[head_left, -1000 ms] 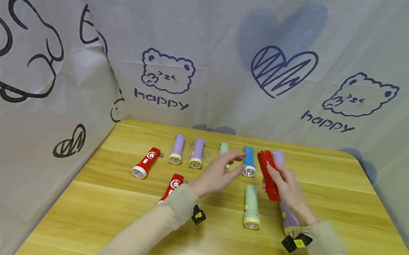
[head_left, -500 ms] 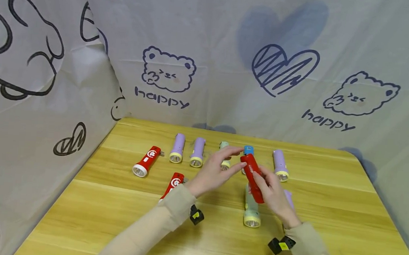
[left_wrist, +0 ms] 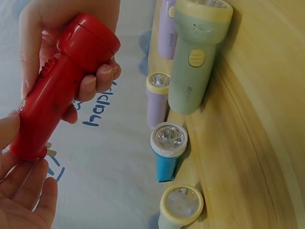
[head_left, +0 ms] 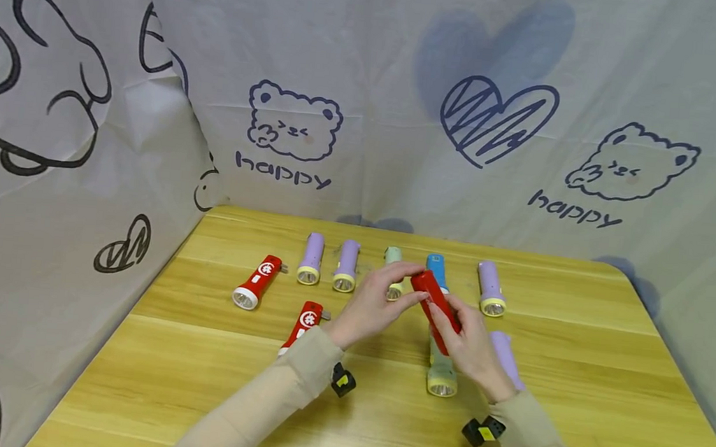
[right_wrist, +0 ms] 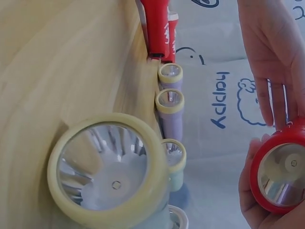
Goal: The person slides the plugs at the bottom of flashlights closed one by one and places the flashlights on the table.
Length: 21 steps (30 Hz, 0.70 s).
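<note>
In the head view my right hand [head_left: 475, 345] grips a red flashlight [head_left: 433, 292] above the table, its tail pointing up and left. The left wrist view shows its red body [left_wrist: 52, 90] with a ridged switch, and a small pale piece [left_wrist: 51, 150] sticking out near the tail. My left hand [head_left: 377, 302] has its thumb and fingertips on opposite sides of the tail end, pinching it. In the right wrist view the flashlight's red-rimmed lens [right_wrist: 283, 174] shows. A blue flashlight [head_left: 435, 268] and a green flashlight [head_left: 442, 374] lie partly hidden behind the held one.
Two red flashlights [head_left: 259, 282] lie on the left of the wooden table [head_left: 163, 376]. Purple flashlights [head_left: 347, 265] and another green flashlight [head_left: 393, 256] line the back. On the right lie a purple flashlight [head_left: 490, 290] and one partly covered by the right arm [head_left: 504, 354]. Printed cloth [head_left: 392, 114] hangs behind.
My right hand has carried the red flashlight leftward to my left hand, whose thumb and fingers now pinch its tail. The left hand has hardly moved.
</note>
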### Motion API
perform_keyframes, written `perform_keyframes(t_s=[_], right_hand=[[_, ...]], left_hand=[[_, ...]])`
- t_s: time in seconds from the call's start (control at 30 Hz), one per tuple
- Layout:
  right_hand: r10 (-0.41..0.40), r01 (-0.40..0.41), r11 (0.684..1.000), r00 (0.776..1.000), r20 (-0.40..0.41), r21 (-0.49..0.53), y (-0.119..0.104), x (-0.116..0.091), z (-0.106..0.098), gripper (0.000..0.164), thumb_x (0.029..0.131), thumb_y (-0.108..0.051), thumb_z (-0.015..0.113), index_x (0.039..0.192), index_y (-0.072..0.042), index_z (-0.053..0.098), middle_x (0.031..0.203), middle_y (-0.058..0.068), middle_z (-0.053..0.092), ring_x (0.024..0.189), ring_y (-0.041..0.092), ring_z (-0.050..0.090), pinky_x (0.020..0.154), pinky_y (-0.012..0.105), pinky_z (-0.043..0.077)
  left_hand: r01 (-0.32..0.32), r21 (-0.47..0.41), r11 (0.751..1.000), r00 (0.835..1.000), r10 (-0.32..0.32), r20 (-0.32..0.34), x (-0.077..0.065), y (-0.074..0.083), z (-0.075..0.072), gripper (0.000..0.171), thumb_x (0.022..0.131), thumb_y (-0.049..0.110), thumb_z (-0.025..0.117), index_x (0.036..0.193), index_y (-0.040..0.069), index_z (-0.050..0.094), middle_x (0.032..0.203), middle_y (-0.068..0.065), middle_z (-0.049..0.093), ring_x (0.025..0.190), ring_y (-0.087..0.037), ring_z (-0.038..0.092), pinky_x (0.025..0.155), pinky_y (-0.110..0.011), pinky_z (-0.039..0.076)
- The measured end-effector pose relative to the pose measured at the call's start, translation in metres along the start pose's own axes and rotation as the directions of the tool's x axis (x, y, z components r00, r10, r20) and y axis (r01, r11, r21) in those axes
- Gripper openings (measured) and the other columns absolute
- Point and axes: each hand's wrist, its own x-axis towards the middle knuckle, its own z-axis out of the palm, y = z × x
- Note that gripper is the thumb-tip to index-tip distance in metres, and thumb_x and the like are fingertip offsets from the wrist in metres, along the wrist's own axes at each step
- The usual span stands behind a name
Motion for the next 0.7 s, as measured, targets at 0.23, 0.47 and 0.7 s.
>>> perform_keyframes(t_s=[0.23, 0.47, 0.7], right_hand=[[-0.037, 0.037, 0.997, 0.999, 0.005, -0.066, 0.0026, -0.0042, 0.0015, 0.023, 0.105, -0.018, 0.050, 0.115, -0.002, 0.064, 0.077, 0.009, 0.065, 0.064, 0.005, 0.057, 0.054, 0.024, 0.051], [-0.037, 0.037, 0.995, 0.999, -0.002, -0.097, 0.0042, -0.0079, 0.0033, 0.028, 0.104, -0.017, 0.052, 0.126, -0.003, 0.062, 0.083, 0.010, 0.067, 0.068, 0.006, 0.059, 0.059, 0.024, 0.052], [-0.040, 0.039, 0.996, 0.999, -0.013, -0.078, 0.0053, -0.0087, 0.0076, 0.029, 0.102, -0.015, 0.055, 0.127, -0.003, 0.063, 0.082, 0.010, 0.068, 0.066, 0.004, 0.060, 0.058, 0.024, 0.053]], left_hand=[[-0.005, 0.015, 1.000, 1.000, 0.005, -0.001, -0.0013, -0.0049, -0.0005, 0.040, 0.093, 0.013, 0.072, 0.130, 0.002, 0.065, 0.131, -0.013, 0.068, 0.123, -0.025, 0.065, 0.105, -0.037, 0.053], [-0.008, 0.043, 0.999, 0.999, 0.007, 0.033, -0.0031, -0.0072, -0.0024, 0.044, 0.091, 0.014, 0.075, 0.132, 0.003, 0.064, 0.131, -0.013, 0.069, 0.121, -0.026, 0.066, 0.104, -0.037, 0.054], [0.005, 0.061, 0.998, 0.999, -0.007, 0.042, -0.0038, -0.0086, -0.0005, 0.048, 0.089, 0.015, 0.077, 0.133, 0.003, 0.063, 0.131, -0.013, 0.068, 0.120, -0.026, 0.067, 0.103, -0.038, 0.055]])
